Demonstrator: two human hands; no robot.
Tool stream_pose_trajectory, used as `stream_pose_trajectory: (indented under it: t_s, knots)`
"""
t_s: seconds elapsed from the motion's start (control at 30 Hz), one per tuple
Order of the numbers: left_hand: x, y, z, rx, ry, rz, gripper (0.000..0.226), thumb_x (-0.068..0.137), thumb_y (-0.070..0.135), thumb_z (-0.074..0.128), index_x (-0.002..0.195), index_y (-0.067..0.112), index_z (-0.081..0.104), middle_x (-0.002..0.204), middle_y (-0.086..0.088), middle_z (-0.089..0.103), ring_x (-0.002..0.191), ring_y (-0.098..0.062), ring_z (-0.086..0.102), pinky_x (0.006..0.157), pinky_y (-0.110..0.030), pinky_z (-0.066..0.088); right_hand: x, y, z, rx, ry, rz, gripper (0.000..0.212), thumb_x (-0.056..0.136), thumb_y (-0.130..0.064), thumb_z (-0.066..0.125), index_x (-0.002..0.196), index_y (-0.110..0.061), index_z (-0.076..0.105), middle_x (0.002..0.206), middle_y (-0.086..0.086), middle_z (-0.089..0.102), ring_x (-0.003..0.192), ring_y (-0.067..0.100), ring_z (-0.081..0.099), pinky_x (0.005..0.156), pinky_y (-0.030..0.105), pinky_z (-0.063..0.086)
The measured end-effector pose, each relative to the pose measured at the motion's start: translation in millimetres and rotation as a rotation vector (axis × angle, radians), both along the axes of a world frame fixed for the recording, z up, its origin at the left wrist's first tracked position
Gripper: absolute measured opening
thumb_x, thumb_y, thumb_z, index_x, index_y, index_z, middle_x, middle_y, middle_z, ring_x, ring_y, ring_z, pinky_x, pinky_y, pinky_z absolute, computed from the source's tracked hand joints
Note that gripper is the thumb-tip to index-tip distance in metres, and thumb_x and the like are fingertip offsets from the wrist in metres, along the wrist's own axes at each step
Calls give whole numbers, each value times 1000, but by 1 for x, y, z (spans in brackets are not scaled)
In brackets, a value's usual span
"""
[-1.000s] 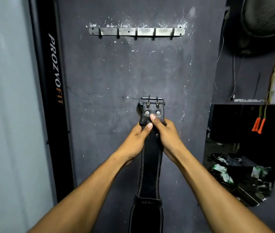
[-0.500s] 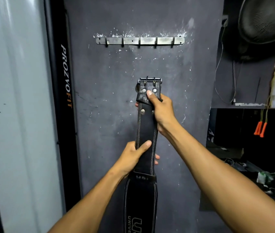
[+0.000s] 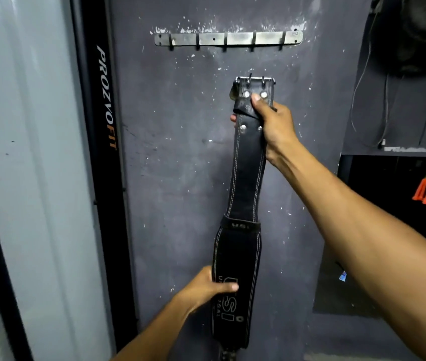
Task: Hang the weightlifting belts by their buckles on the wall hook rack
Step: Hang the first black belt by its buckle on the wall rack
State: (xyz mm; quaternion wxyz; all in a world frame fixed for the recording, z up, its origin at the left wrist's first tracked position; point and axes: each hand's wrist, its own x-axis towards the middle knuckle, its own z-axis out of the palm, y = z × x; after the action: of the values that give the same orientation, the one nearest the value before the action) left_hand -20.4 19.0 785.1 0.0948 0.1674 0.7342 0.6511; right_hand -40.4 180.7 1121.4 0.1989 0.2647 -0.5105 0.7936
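A: Where is the belt right now?

B: You hold the long black leather weightlifting belt with white stitching point(image 3: 245, 183) upright in front of the dark grey scuffed wall point(image 3: 175, 157). Its silver two-prong metal buckle point(image 3: 255, 80) is at the top, pointing up, and sits below the flat metal wall hook rack with five dark hooks point(image 3: 228, 39), well apart from it; nothing hangs on the rack.

A: And my hands?

B: Your right hand point(image 3: 271, 126) is closed around the narrow strap just under the buckle, thumb pressed between the two upper rivets. Your left hand point(image 3: 204, 287) grips the wide padded section low down, thumb lying across the white printed lettering (the letters are partly covered, so you cannot read the whole word). Both hands are clamped on the belt, neither is spread.

A: What else is near?

B: To your left stands a black vertical post with white and orange "PROZVOFIT" lettering point(image 3: 106, 100), beside a pale grey panel point(image 3: 32, 152). To your right, two orange handles point(image 3: 424, 190) dangle from cords, and a dark round fan point(image 3: 425, 29) sits at the upper corner.
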Motion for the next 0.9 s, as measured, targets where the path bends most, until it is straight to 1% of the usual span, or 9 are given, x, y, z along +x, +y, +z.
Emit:
stream_pose_trajectory:
  t_s: [0.13, 0.23, 0.37, 0.43, 0.5, 0.63, 0.73, 0.8, 0.9]
  knots:
    - [-6, 10, -43, -21, -39, 71, 26, 82, 7, 84, 107, 8, 76, 108, -12, 80, 98, -18, 77, 88, -30, 60, -3, 5, 3, 35, 0, 7, 25, 102, -17, 64, 108, 7, 70, 84, 22, 78, 75, 34, 79, 75, 44, 66]
    - [-10, 20, -37, -66, -42, 51, 42, 77, 16, 87, 115, 5, 73, 111, -9, 80, 105, -20, 77, 95, -32, 60, -9, 10, -8, 65, -6, 5, 25, 102, -18, 64, 107, 6, 70, 87, 22, 78, 76, 34, 79, 78, 46, 65]
    - [-17, 28, 23, 84, 23, -30, 62, 72, 31, 89, 128, 14, 68, 126, -7, 76, 118, -18, 72, 98, -27, 57, -18, 21, -31, 79, -49, -12, 25, 103, -18, 63, 112, 5, 69, 90, 21, 77, 77, 31, 78, 73, 40, 65]
    - [-23, 37, 67, 250, 41, 15, 77, 80, 33, 81, 146, 6, 52, 148, -15, 60, 141, -26, 54, 120, -41, 41, -24, 23, -47, 130, -69, -56, 23, 103, -19, 63, 112, 0, 71, 88, 15, 77, 75, 26, 75, 70, 34, 62]
    - [-28, 46, 117, 407, 83, 33, 71, 91, 39, 70, 148, 3, 49, 153, -16, 55, 147, -29, 46, 126, -47, 30, -29, 22, -64, 173, -84, -71, 17, 103, -20, 63, 107, -7, 73, 82, 4, 77, 69, 16, 71, 69, 29, 58]
    - [-29, 54, 204, 673, 143, 51, 47, 105, 44, 48, 128, 9, 68, 128, -15, 74, 119, -26, 71, 101, -38, 58, -26, 13, -96, 232, -96, -34, 22, 103, -17, 60, 120, -8, 71, 107, 12, 78, 95, 24, 74, 94, 40, 59]
    - [-32, 64, 224, 535, 247, 285, 41, 108, 30, 47, 123, -1, 70, 120, -22, 75, 110, -31, 73, 98, -42, 59, -28, 7, -117, 429, -41, -242, 27, 106, -20, 56, 130, -13, 67, 128, 17, 68, 128, 30, 62, 115, 44, 46]
    - [-33, 68, 219, 480, 282, 354, 38, 108, 26, 50, 119, -5, 69, 113, -24, 76, 100, -31, 75, 92, -39, 60, -25, 11, -130, 408, -27, -325, 23, 107, -25, 55, 129, -18, 59, 120, 10, 66, 120, 16, 66, 106, 38, 50]
    - [-30, 69, 219, 529, 307, 329, 33, 107, 24, 52, 114, -3, 68, 105, -24, 74, 89, -31, 72, 90, -44, 58, -14, 20, -171, 344, -58, -186, 32, 102, -24, 63, 130, -22, 49, 116, -4, 70, 99, -5, 71, 88, 19, 54]
